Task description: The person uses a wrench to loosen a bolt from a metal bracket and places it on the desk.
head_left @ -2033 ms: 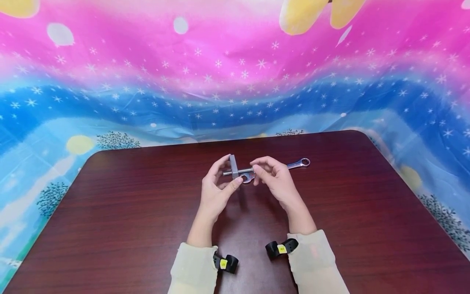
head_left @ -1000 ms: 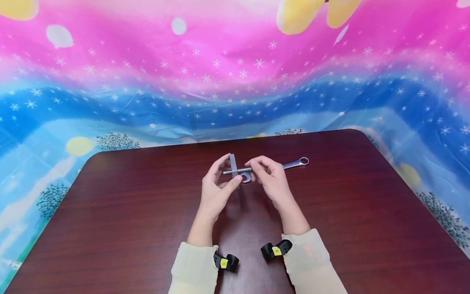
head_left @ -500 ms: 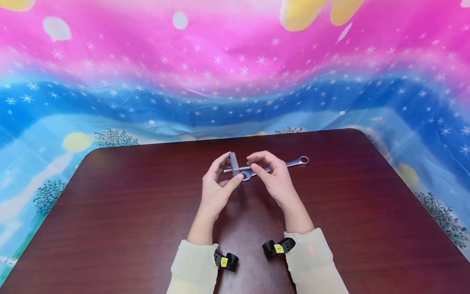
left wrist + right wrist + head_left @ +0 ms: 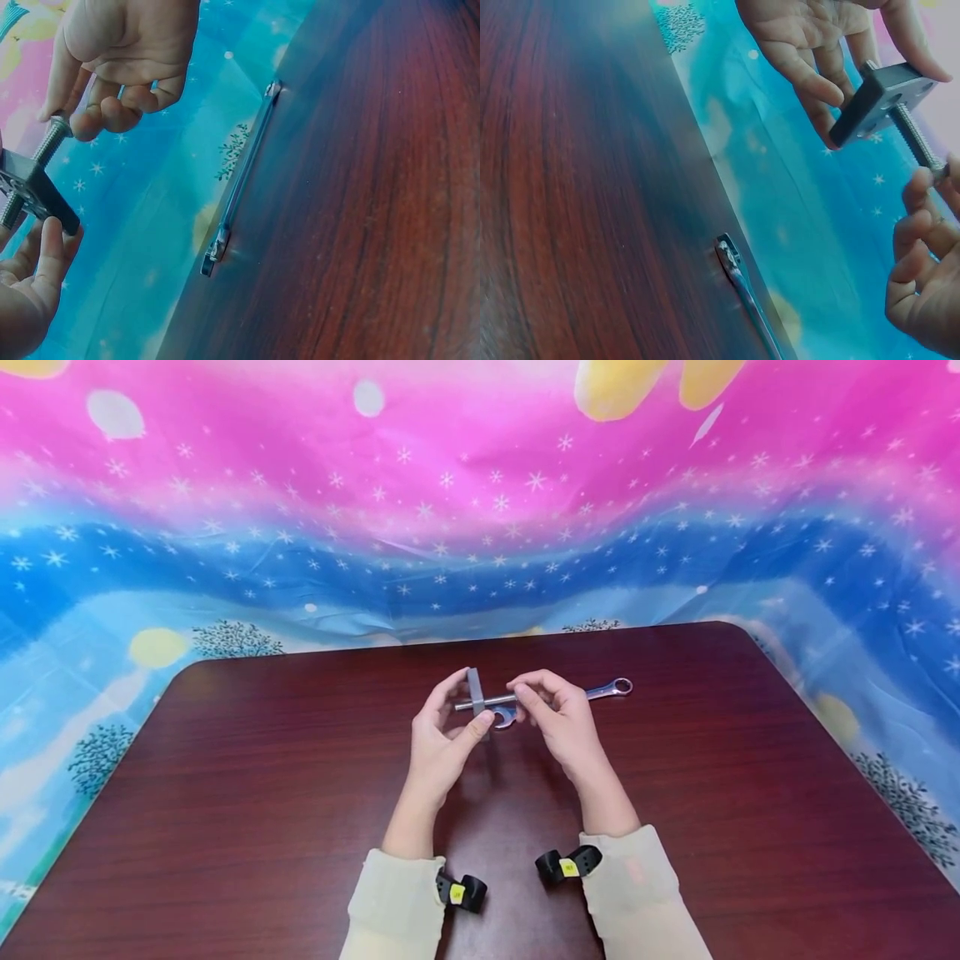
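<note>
- Thumb and fingertips of your right hand (image 4: 561, 718), parted half a second ago, now meet at the head of the steel bolt (image 4: 497, 700); your left hand has hardly moved.
- Bolt stays level with your fingers, passing through the gray block (image 4: 474, 685) between your hands, above the table (image 4: 300, 793).
- Its long axis runs left to right before you, the right end slightly higher in the head view; the head faces your right hand, the plain tip points left, jutting beyond the block.
- Your left hand (image 4: 441, 739) grips the block by its edges, thumb at the near end and fingers at the far end; your right hand pinches the bolt's head.
- Both wrist views reveal threads along the shank and holes in the block's face, details too small in the head view.
- Left wrist view bares the full length of the wrench (image 4: 243, 176) on the table; from the head, your right hand hides its middle.
</note>
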The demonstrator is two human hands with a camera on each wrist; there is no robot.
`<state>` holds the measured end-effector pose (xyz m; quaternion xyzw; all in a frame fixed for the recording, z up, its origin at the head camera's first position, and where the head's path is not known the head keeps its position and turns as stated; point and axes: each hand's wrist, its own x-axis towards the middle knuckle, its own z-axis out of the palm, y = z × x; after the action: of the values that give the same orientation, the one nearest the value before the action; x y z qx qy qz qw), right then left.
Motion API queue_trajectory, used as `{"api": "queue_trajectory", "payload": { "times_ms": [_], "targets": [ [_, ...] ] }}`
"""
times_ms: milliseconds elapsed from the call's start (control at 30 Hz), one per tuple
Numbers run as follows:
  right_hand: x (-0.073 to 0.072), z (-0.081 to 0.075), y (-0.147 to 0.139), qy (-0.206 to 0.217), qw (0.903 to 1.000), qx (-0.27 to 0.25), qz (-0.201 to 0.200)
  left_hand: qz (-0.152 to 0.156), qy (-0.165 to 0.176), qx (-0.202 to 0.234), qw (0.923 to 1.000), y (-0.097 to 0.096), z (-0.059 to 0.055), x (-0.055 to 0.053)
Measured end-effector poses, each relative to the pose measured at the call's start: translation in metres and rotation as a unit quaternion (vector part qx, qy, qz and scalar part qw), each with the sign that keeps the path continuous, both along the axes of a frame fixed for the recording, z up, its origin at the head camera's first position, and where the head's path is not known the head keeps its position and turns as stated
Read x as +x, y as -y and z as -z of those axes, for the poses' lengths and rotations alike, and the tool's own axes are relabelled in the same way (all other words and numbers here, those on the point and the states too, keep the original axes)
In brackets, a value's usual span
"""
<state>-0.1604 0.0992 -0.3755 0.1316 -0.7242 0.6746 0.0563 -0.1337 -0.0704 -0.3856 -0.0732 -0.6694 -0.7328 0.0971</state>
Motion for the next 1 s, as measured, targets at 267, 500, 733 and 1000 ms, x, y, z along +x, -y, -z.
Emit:
{"api": "queue_trajectory", "payload": {
  "times_ms": [267,500,733,1000],
  "targets": [
    [0.0011,-0.0009,-0.0023,-0.022,0.999,0.027,-0.03,-0.019,0.014,0.015,0.9996,0.0012,-0.0013,-0.0009],
    [0.0007,-0.0006,-0.0016,0.018,0.9995,0.0,-0.027,-0.001,0.016,0.006,0.9998,-0.0008,0.0001,-0.0001],
    [-0.0005,0.0008,0.0001,0.004,0.9993,-0.016,-0.033,-0.006,0.013,0.009,0.9999,-0.0009,0.0004,0.0012],
    [-0.0009,0.0015,-0.0025,0.011,0.9991,0.003,-0.04,-0.01,0.018,0.022,0.9995,-0.0008,0.0002,0.0001]
  ]
}}
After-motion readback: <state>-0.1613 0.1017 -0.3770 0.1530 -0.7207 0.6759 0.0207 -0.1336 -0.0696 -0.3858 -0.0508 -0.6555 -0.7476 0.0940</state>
